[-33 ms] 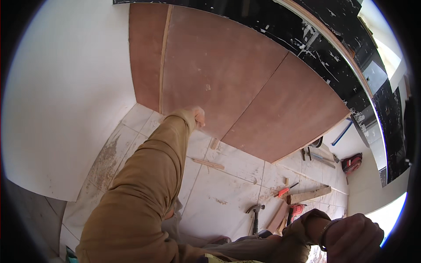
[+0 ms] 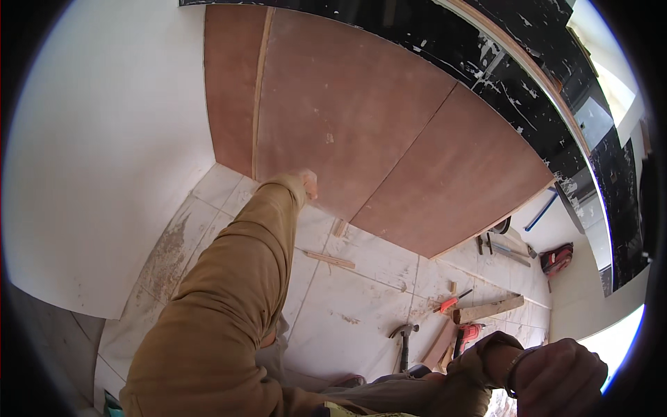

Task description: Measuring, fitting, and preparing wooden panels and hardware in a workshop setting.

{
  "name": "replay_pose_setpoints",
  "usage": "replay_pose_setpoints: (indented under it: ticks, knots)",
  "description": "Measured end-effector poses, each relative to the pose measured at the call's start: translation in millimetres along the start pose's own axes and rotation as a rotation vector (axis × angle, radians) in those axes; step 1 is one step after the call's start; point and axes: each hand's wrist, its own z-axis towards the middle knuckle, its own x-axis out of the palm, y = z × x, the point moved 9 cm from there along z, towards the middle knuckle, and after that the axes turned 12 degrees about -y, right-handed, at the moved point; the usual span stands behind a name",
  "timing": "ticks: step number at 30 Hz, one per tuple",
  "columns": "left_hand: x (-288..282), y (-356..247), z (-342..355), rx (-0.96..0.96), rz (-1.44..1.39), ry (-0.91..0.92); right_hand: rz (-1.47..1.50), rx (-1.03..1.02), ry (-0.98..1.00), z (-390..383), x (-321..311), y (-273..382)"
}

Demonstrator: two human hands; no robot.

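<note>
Three flat, matte reddish-brown panels [image 2: 361, 118] stand along white floor tiles [image 2: 347, 313]; the left hand [image 2: 310, 185] is near the middle one's lower edge, its grip impossible to tell. The right hand [image 2: 559, 375] is curled into a fist, near one red-and-black drill [image 2: 471, 334] and one metal-headed claw hammer [image 2: 405, 333].

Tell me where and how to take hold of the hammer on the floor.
Grip the hammer by its slim, straight handle, probably from above and from the wearer's near side. It lies on the floor tiles with the claw head at the far end and the handle running back toward the wearer, so the handle is the nearer part.
</note>
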Motion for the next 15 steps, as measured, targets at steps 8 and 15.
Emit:
replay_pose_setpoints:
  ticks: [8, 15]
  knots:
    - [-42, 52, -21, -0.089, 0.015, -0.250, -0.020, -0.078, -0.047, -3, 4, 6]
    - [-47, 40, -24, 0.004, -0.110, -0.315, 0.105, 0.024, 0.068, -1, 18, -3]
